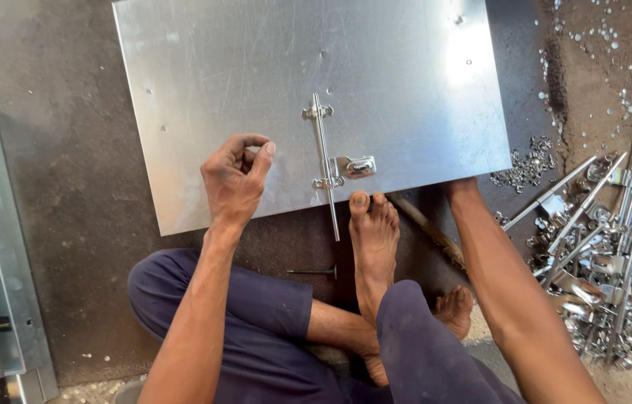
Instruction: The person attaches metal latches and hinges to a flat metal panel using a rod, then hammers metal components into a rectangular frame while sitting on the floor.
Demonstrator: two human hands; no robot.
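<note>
A seated person works over a metal sheet (256,90) laid on a dusty floor (62,187).

The left hand (235,179) hovers curled over the sheet's lower edge, thumb and forefinger pinched, just left of a slim latch rod (324,161) fixed to the sheet at frame centre. The right hand is hidden beneath the sheet's lower right edge. A bare foot (373,239) presses its toes against that edge. A heap of rods and fittings (600,254) lies at right; a loose nail (312,271) rests below the sheet.
</note>
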